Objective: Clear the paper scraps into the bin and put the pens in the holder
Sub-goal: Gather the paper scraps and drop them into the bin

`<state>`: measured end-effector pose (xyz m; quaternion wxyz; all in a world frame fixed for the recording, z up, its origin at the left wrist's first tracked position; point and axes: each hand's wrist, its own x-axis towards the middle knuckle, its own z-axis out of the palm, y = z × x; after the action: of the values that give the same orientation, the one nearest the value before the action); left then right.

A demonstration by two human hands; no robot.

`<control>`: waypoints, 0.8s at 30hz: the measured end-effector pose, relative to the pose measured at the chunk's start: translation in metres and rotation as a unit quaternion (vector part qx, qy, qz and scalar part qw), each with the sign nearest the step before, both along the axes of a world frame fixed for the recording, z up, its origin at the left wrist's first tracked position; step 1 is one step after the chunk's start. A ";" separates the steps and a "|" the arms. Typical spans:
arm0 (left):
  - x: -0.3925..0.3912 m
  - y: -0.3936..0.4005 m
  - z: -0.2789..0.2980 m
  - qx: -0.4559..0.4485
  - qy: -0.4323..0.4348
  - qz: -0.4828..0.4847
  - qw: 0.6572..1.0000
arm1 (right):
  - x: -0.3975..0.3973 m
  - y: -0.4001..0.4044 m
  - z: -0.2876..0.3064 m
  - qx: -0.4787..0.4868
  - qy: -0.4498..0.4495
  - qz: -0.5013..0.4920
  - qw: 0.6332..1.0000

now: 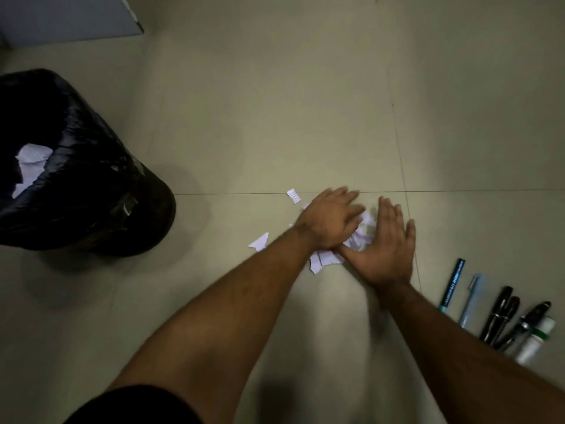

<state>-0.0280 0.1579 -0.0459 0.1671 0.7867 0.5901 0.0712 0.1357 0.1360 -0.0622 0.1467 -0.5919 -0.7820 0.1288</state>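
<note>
- Hands: two, both bare, fingers straight and lying close together. The left hand (328, 220) and the right hand (383, 244) sit palm-down on either side of one heap of paper scraps (362, 232), touching it, heels of the palms nearly meeting at the near side.
- Paper scraps: the heap is white, crumpled and torn, with ragged flat pieces (322, 261) spilling out at the near edge below the left wrist. Two loose pieces lie apart from it: a triangular scrap (260, 241) just left of the left wrist, and a small rectangular scrap (294, 196) beyond the left hand, carrying rows of print too small to read.
- Bin (76, 166): one, round, lined with a glossy, creased black plastic bag, well to the left of the left hand. White paper (29, 166) shows inside its mouth.
- Pens: a row to the right of the right forearm, lying on the floor roughly parallel. Countable items are one slim teal-and-black pen (453, 284) with lettering along the barrel, unreadable; one pale blue translucent pen (472, 299); about three glossy black pens (501, 313), overlapping, exact count uncertain; one white cylindrical marker (535, 341) with a green band.
- Floor (275, 117): smooth, matt beige tiles with thin dark joints.
</note>
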 end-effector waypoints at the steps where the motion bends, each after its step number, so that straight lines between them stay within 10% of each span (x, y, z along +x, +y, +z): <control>1: -0.005 -0.019 -0.001 0.014 -0.014 0.007 1.000 | 0.000 0.000 0.002 -0.008 0.007 0.020 1.000; 6: -0.038 -0.061 0.010 0.098 -0.023 0.191 0.976 | -0.008 -0.008 0.007 -0.047 -0.025 0.118 0.992; 13: -0.060 -0.055 0.014 -0.083 -0.037 0.181 0.979 | -0.042 -0.042 0.011 -0.095 0.059 0.146 0.983; 17: -0.058 -0.098 0.029 -0.034 -0.154 0.283 0.946 | -0.031 -0.054 0.018 -0.126 0.111 0.165 0.972; 20: -0.059 -0.124 0.035 0.041 -0.073 0.372 0.925 | -0.024 -0.058 0.025 -0.149 0.129 0.159 0.967; 24: -0.043 -0.144 0.034 -0.107 -0.067 0.403 0.907 | -0.026 -0.045 0.029 -0.143 0.073 0.213 0.964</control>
<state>-0.0708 0.0143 -0.0122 0.2461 0.4529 0.8483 0.1211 0.1100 0.0914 -0.0334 0.0866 -0.4155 -0.8506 0.3104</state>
